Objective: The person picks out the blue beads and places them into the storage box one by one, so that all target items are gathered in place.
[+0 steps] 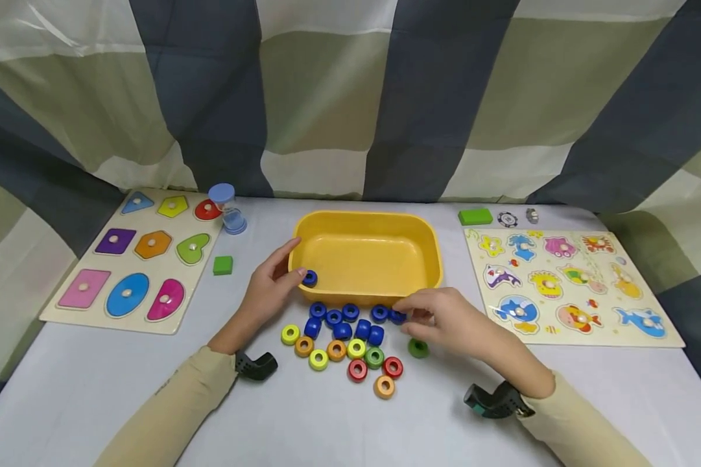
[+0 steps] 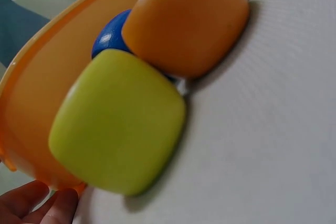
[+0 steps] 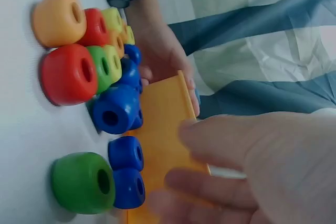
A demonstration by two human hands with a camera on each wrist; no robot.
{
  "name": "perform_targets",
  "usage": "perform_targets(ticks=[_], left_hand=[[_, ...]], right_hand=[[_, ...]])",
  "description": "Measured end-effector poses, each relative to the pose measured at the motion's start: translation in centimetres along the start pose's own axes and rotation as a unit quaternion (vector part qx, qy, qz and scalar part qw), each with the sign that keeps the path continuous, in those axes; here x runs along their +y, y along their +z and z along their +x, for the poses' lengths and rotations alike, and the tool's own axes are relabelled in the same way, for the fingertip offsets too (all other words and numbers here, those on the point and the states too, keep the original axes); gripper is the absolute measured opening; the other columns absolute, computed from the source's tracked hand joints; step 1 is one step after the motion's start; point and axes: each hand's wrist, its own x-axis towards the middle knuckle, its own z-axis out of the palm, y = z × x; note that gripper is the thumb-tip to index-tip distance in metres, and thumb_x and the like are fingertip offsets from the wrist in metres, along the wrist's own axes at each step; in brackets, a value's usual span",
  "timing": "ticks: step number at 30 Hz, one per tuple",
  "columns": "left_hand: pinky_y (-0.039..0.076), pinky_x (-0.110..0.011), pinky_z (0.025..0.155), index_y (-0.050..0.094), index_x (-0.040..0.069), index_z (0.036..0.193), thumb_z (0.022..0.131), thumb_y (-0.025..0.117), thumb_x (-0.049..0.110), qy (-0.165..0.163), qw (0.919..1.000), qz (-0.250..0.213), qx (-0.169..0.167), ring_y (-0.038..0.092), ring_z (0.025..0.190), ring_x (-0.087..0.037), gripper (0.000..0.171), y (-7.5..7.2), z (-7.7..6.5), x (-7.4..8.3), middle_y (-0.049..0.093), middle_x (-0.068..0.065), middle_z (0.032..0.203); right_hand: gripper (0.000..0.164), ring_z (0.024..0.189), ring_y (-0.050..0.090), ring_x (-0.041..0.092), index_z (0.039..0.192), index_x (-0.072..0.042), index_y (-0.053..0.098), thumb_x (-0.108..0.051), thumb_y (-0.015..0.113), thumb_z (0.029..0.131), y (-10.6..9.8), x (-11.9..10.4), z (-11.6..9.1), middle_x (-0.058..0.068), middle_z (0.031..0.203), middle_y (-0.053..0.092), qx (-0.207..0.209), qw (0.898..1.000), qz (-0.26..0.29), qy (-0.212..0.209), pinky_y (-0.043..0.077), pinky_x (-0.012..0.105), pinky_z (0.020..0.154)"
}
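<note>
A yellow plastic tray point(image 1: 368, 293) stands at the middle of the table, with one blue bead point(image 1: 310, 279) inside its left end. My left hand point(image 1: 268, 282) holds the tray's left end, thumb and fingers at the rim. Along the tray's near side lie several blue beads point(image 1: 342, 331). My right hand point(image 1: 446, 318) is beside the right end of that group, fingers parted, with the fingertips right at a blue bead point(image 1: 398, 317). Close below that hand lies a dark green bead point(image 3: 83, 183). Yellow, orange, red and green beads point(image 1: 374, 358) are spread nearer to me.
At left lies a wooden shape puzzle point(image 1: 172, 256), with a sand timer point(image 1: 229, 209) and a green block point(image 1: 223, 265) beside it. A sea-animal puzzle point(image 1: 569, 285) lies at right. Behind it are a green block point(image 1: 475, 216), a poker chip point(image 1: 507, 220) and a small metal piece point(image 1: 532, 215).
</note>
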Motion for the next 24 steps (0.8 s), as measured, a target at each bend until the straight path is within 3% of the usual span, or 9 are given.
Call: perform_targets(ticks=[5,9,12,18,24], left_hand=[[0.036,-0.038,0.116,0.038,0.022,0.150,0.097,0.057,0.021,-0.002,1.0000,-0.002,0.000,0.037,0.143,-0.021,0.056,-0.1,0.0,0.0,0.035,0.000,0.157],[0.036,-0.038,0.117,0.038,0.023,0.150,0.097,0.057,0.021,-0.005,1.0000,-0.004,0.000,0.036,0.143,-0.020,0.056,0.0,0.1,0.0,0.034,0.001,0.157],[0.035,-0.038,0.117,0.038,0.023,0.150,0.097,0.057,0.021,-0.005,1.0000,-0.005,-0.001,0.036,0.144,-0.020,0.056,0.0,0.1,0.0,0.034,0.001,0.157],[0.035,-0.039,0.117,0.038,0.023,0.150,0.097,0.057,0.021,-0.006,1.0000,-0.003,-0.001,0.037,0.143,-0.021,0.056,0.0,0.0,0.2,0.035,0.000,0.157],[0.035,-0.039,0.117,0.038,0.024,0.149,0.097,0.057,0.021,-0.009,1.0000,-0.003,-0.001,0.036,0.144,-0.020,0.056,0.1,0.0,0.3,0.035,0.001,0.157]], right_hand=[[0.038,0.089,0.066,0.016,0.119,-0.001,0.066,-0.024,0.068,0.090,1.3,-0.8,-0.4,0.009,0.105,0.071,-0.012,0.993,-0.114,0.029,0.059,0.035,0.079],[0.044,0.091,0.065,0.019,0.123,0.001,0.062,-0.027,0.068,0.089,2.8,-0.7,-0.3,0.010,0.107,0.069,-0.003,0.988,-0.147,0.052,0.057,0.039,0.081],[0.035,0.085,0.063,0.016,0.113,-0.005,0.064,-0.026,0.072,0.086,3.6,-0.4,-0.2,0.005,0.098,0.068,0.025,0.986,-0.155,0.056,0.056,0.035,0.075],[0.016,0.071,0.051,0.007,0.088,-0.015,0.064,-0.022,0.077,0.081,4.5,0.2,0.2,-0.005,0.081,0.062,0.054,0.989,-0.138,0.014,0.049,0.024,0.063],[0.016,0.071,0.051,0.006,0.082,-0.017,0.062,-0.022,0.078,0.081,4.6,1.1,0.5,-0.008,0.077,0.061,0.067,0.988,-0.133,-0.044,0.048,0.024,0.064]])
